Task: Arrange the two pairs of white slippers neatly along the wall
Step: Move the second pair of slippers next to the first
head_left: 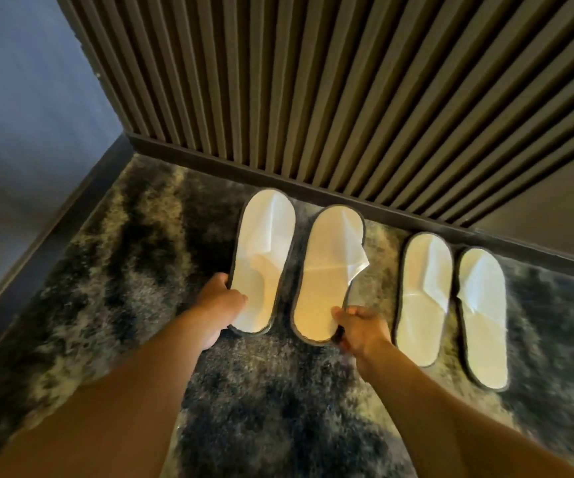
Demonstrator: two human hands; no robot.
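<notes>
Two pairs of white slippers with dark edging lie toes toward the slatted wall (347, 81). The left pair is the far-left slipper (265, 250) and its mate (327, 270). My left hand (221, 305) grips the heel side of the far-left slipper. My right hand (361, 327) pinches the heel edge of its mate. The right pair, one slipper (423, 298) and another (482, 315), rests side by side on the carpet, apart from my hands.
A dark mottled shaggy carpet (140, 270) covers the floor. A dark baseboard (313, 182) runs under the slatted wall. A blue-grey wall (20, 115) closes the corner at the left.
</notes>
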